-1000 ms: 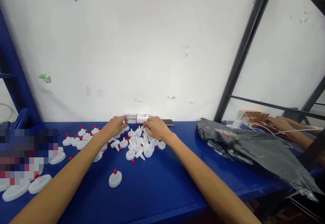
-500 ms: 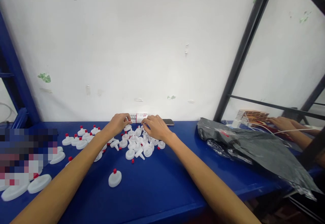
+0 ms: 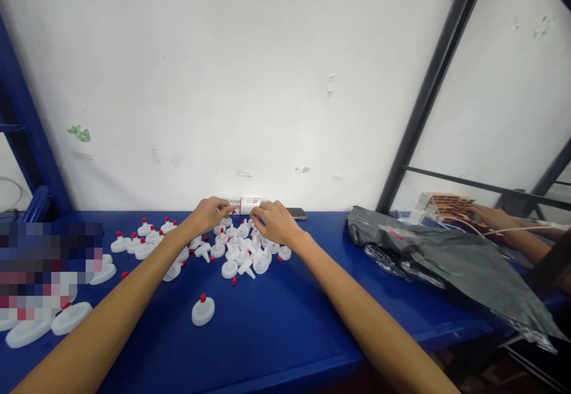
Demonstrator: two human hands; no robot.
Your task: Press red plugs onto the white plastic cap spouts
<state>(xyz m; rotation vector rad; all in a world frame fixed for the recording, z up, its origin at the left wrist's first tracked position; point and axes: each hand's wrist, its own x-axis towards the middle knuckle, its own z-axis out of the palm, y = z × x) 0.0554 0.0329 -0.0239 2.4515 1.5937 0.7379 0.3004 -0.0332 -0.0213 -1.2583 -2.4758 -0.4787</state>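
Observation:
At the back of the blue table, my left hand [image 3: 210, 215] is closed in a pinch with a small red cap [image 3: 233, 212] at its fingertips. My right hand [image 3: 275, 222] is bent over the right side of a pile of white plastic nozzle lids [image 3: 243, 250], its fingers curled together. What lies under those fingers is hidden. Small loose red caps are scattered among the pile, one red cap [image 3: 234, 281] in front of it. A white lid with a red tip [image 3: 203, 310] stands alone nearer me.
Several red-tipped white lids [image 3: 143, 250] stand left of my left forearm, beside a blurred patch. Behind the pile lie a clear bottle with a label [image 3: 250, 205] and a phone [image 3: 297, 213]. A grey plastic bag [image 3: 428, 257] covers the right side, near a dark post [image 3: 428, 96].
My left hand has shifted slightly right, and a red cap now shows at its fingertips. My right hand stays over the pile almost unmoved. The view has tilted a little.

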